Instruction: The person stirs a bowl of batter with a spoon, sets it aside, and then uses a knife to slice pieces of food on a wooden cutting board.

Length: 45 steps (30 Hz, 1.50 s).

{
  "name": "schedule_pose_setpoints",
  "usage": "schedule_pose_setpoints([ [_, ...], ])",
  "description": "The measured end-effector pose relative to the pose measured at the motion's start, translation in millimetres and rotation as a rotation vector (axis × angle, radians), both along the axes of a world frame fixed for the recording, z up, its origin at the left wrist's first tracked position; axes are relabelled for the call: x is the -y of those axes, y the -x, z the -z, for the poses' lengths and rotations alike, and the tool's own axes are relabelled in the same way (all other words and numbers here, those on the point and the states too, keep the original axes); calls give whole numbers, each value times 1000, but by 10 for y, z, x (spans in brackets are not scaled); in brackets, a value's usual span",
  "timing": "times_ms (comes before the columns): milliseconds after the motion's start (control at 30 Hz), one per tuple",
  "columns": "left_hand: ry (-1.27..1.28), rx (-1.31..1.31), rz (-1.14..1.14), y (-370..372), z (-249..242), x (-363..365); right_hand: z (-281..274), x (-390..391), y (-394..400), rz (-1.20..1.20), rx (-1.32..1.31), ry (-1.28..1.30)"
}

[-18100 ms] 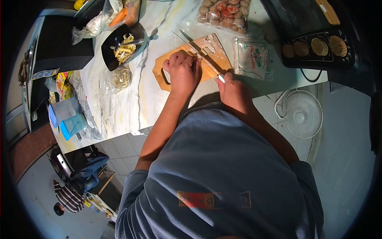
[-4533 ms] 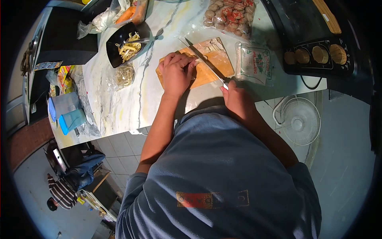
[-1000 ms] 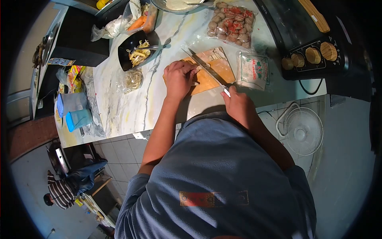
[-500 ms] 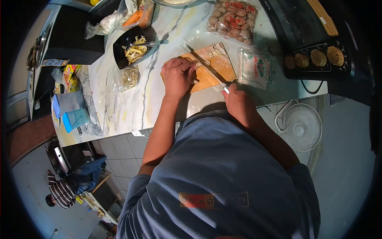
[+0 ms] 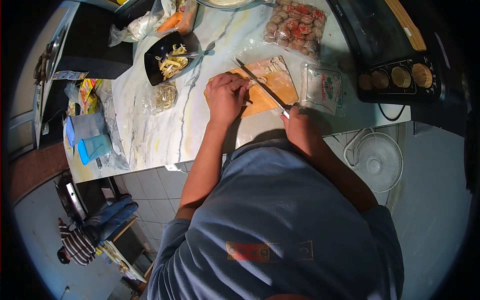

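My right hand (image 5: 301, 126) is closed round the white handle of a long kitchen knife (image 5: 266, 90). Its blade points up and left across a wooden cutting board (image 5: 286, 89). On the board's left part, my left hand (image 5: 226, 95) is curled with its fingertips close to the blade. Whatever those fingers press on is mostly hidden; a little pale food shows by the blade. Pale sliced pieces (image 5: 276, 65) lie at the board's far right corner, beyond the knife.
Left of the board are a black bowl (image 5: 151, 69) of pale yellow strips and a clear bag of sprouts (image 5: 163, 97). Meatballs in a bag (image 5: 295, 27), a white packet (image 5: 321, 89) and an oven (image 5: 395, 77) stand right. A fan (image 5: 375, 162) and another person (image 5: 80, 245) are beyond the counter.
The view has shifted slightly. The knife and both hands stay in nearly the same places on the board. The other person's legs have moved a little.
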State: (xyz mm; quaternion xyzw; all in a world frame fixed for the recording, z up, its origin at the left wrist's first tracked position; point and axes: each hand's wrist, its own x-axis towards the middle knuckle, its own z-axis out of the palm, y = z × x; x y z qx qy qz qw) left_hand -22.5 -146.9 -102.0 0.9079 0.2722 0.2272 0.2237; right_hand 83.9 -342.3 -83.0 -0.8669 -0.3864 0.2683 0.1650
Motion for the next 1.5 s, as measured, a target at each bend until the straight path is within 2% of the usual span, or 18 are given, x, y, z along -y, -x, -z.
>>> schedule_pose_setpoints([
  [400, 26, 41, 15, -14, 66, -7, -90, 180, 57, 34, 50, -76],
  [600, -73, 97, 46, -27, 9, 5, -93, 175, 70, 51, 75, -100],
  [867, 40, 36, 138, 45, 8, -71, -144, 127, 2, 52, 73, -94],
  [967, -53, 7, 115, 34, -65, -16, -175, 109, -13, 58, 78, -80],
  [1500, -34, -10, 6, 51, -26, 184, -173, 110, 63, -11, 93, -78],
])
